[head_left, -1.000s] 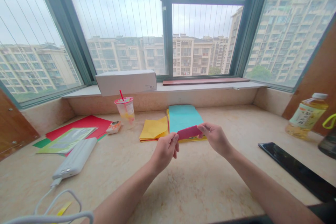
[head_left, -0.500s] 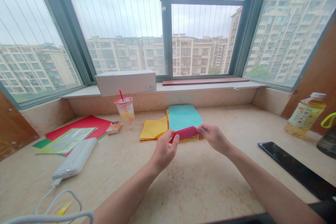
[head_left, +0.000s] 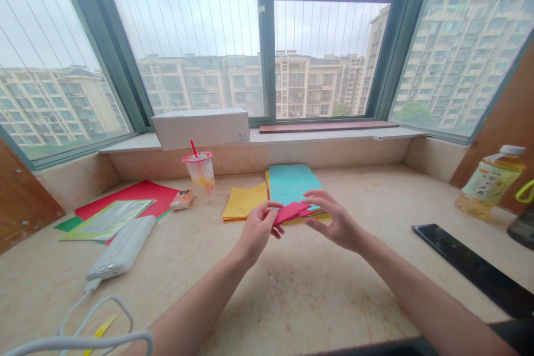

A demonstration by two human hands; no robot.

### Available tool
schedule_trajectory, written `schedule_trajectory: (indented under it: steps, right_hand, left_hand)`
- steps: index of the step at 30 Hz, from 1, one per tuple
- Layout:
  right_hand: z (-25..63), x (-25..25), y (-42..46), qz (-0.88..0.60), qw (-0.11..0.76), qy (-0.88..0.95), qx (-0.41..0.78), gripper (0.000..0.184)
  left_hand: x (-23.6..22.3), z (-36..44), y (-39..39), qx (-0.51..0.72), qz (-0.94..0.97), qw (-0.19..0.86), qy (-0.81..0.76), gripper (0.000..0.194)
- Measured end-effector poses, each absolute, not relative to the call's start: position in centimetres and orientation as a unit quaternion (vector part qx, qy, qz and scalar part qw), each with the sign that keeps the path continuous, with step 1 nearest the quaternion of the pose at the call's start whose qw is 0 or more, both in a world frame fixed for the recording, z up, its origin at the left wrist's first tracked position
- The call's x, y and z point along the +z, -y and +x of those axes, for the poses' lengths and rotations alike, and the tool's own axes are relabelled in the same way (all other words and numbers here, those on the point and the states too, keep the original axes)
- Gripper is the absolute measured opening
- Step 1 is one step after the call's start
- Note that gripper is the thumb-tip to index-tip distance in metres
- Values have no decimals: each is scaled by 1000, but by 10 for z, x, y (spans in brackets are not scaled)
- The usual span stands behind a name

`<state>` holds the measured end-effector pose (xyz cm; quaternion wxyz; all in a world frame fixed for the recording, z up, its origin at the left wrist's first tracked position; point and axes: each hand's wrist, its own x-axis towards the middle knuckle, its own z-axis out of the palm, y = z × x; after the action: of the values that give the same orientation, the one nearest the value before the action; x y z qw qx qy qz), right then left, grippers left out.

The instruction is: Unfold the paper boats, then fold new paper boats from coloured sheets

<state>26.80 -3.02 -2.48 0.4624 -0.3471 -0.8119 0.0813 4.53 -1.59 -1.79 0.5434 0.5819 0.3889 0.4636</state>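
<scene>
Between thumb and fingers, my left hand [head_left: 259, 228] pinches a piece of folded red paper [head_left: 291, 212], held above the counter. My right hand [head_left: 331, 219] is at the paper's right end with thumb and fingers apart; whether a fingertip touches the paper I cannot tell. Just behind lies a stack topped by a light blue sheet [head_left: 294, 183], partly covered by the paper and my fingers. A pile of yellow paper [head_left: 245, 202] rests to the left of that stack.
Left on the counter [head_left: 287, 300] are red sheets [head_left: 164, 196], a white power bank [head_left: 122, 247] with a cable, a small orange-white packet [head_left: 182, 199] and a plastic cup [head_left: 200, 175] with a straw. A black phone [head_left: 467, 267] and a drink bottle [head_left: 488, 183] stand or lie at right.
My right hand has let go of the paper's right end and spread its fingers. The red paper has turned in my left hand, which still holds it.
</scene>
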Motion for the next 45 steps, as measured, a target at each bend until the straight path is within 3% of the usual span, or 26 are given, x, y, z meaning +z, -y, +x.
schedule_trajectory:
  steps: [11, 24, 30, 39, 42, 45]
  right_hand:
    - [263, -27, 30, -375, 427, 822, 24, 14]
    - [263, -27, 35, -406, 406, 818, -26, 24]
    - [260, -24, 38, -394, 359, 844, -61, 24]
    - [259, -27, 36, -372, 356, 853, -82, 17]
    - [258, -27, 36, -373, 367, 849, -80, 9]
    - [257, -27, 36, -381, 366, 845, -80, 9]
  left_hand:
    - [-20, 49, 22, 436, 609, 535, -392, 47]
    - [-29, 50, 16, 452, 605, 535, -378, 46]
    - [-30, 50, 18, 440, 624, 519, -384, 46]
    - [-34, 49, 17, 410, 659, 499, -386, 47]
    - [-34, 47, 18, 423, 696, 426, -395, 42]
    - [-30, 44, 22, 423, 784, 264, -369, 36]
